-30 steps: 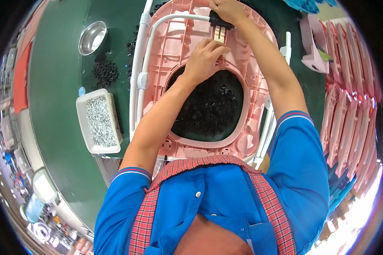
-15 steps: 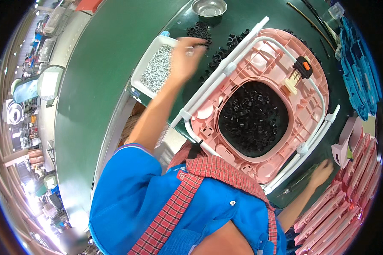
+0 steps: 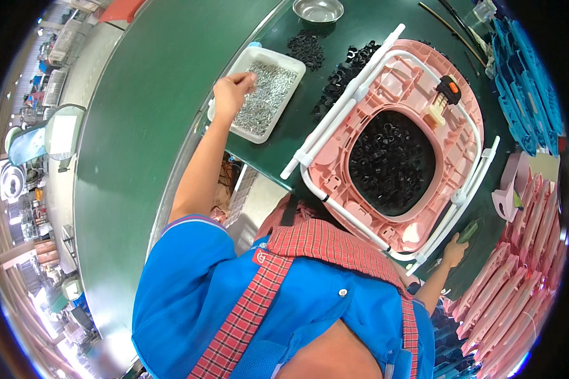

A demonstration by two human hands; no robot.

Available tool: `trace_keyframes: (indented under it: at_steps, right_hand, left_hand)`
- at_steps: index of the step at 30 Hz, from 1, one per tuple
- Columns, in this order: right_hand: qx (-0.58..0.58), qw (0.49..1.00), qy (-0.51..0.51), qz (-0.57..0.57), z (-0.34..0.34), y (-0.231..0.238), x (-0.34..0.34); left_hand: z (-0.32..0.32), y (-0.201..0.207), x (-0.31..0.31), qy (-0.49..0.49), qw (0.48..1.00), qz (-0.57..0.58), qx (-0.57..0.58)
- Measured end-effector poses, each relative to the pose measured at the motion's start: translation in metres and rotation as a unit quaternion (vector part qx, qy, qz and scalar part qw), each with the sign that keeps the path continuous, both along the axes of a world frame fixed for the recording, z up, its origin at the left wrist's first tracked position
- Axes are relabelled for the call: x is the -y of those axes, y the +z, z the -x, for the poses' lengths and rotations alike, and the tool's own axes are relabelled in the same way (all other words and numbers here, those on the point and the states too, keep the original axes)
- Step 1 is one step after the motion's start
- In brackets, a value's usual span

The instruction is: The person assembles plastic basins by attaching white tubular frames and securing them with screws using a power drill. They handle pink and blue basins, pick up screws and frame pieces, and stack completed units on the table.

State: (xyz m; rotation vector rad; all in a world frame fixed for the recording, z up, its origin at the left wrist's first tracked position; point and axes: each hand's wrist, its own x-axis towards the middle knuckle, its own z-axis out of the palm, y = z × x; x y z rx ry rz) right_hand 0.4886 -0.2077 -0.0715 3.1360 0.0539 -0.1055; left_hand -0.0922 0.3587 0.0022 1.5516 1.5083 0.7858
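Note:
My left hand [image 3: 231,96] is over the left side of a white plastic tray [image 3: 295,63] filled with small silvery screws [image 3: 269,91]. Its fingertips are pinched together, and whatever sits between them is too small to tell. Low on the right, my right hand [image 3: 454,251] is closed round a green-handled screwdriver [image 3: 468,232] beside the frame's white tube. Between the hands lies a pink plastic seat frame [image 3: 335,155] with white tubes [image 3: 348,101] along its sides. Many small black clips [image 3: 392,164] show inside its round opening.
Small black parts [image 3: 306,50] lie piled beyond the tray, with more black clips [image 3: 341,79] along the frame. A metal bowl [image 3: 318,10] stands at the far edge. Blue plastic panels [image 3: 525,88] and stacked pink panels [image 3: 512,271] line the right side.
My left hand has drawn back from the small black parts to the tray's left side, fingers pinched. My right hand has taken hold of the screwdriver that lay on the table.

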Motion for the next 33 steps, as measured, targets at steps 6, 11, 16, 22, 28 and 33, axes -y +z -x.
trace_keyframes:
  at_steps: [6, 11, 16, 22, 28, 33]
  right_hand:
    - [-0.052, 0.916, -0.066, -0.391, -0.013, 0.033, 0.017]
    - [-0.188, 0.736, -0.04, -0.649, 0.018, 0.152, -0.013]
    - [-0.001, 0.61, 0.012, -0.792, 0.058, 0.235, -0.132]
    - [-0.298, 0.367, 0.196, -0.859, 0.045, 0.23, -0.229]
    - [-0.271, 0.265, 0.362, -0.852, 0.038, 0.216, -0.267]
    - [-0.31, 0.267, 0.408, -0.816, 0.017, 0.179, -0.275]
  left_hand:
    - [0.015, -0.032, -0.033, 0.087, 0.8, 0.29, 0.518]
    - [-0.015, -0.02, -0.027, 0.036, 0.763, 0.312, 0.565]
    - [-0.153, 0.035, 0.028, -0.175, 0.713, 0.315, 0.601]
    - [-0.326, 0.051, 0.143, -0.222, 0.724, 0.403, 0.514]
    - [-0.371, 0.041, 0.187, -0.169, 0.688, 0.499, 0.5]
    - [-0.387, 0.037, 0.198, -0.156, 0.725, 0.5, 0.448]
